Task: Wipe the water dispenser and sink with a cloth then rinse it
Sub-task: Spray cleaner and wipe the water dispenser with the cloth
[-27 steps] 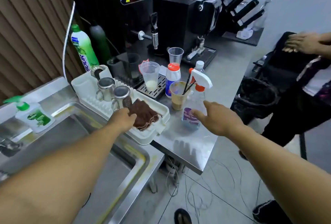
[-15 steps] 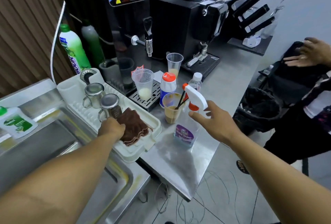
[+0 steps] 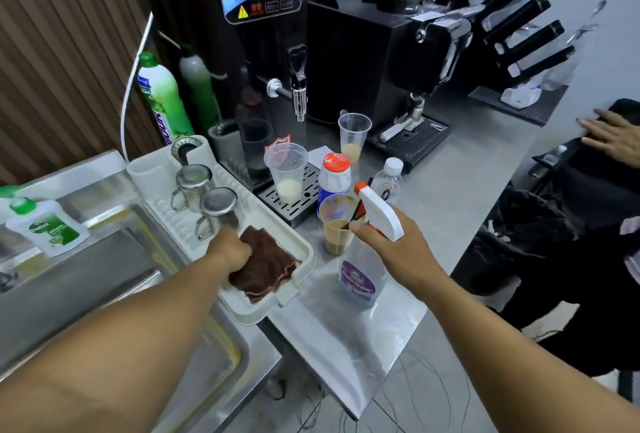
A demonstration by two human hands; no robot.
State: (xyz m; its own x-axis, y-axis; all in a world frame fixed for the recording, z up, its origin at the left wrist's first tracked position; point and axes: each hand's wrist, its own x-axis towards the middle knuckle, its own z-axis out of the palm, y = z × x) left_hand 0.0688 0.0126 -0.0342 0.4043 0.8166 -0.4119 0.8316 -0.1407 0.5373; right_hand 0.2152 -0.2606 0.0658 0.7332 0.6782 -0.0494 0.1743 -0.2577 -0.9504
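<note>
Beside the sink (image 3: 86,289), on a crowded steel worktop (image 3: 450,190), a person's left hand (image 3: 229,252) grips the near-left corner of the one brown cloth (image 3: 270,268). The cloth lies folded in a white draining tray (image 3: 247,309), its long side running from that hand toward the right.

The right hand (image 3: 398,249) sits at the neck of the single spray bottle (image 3: 358,282), index finger stretched under the white trigger head. Whether that grip is closed cannot be told.

The water dispenser (image 3: 263,17) stands straight ahead beyond the tray, and the sink lies just left of it, under the left forearm. The left hand is nearer to both.

Counted:
- two steel cups (image 3: 194,178) in the tray
- three plastic cups (image 3: 285,169)
- two green bottles (image 3: 162,97)
- one soap bottle (image 3: 48,228)

Wiping appears not yet begun.
</note>
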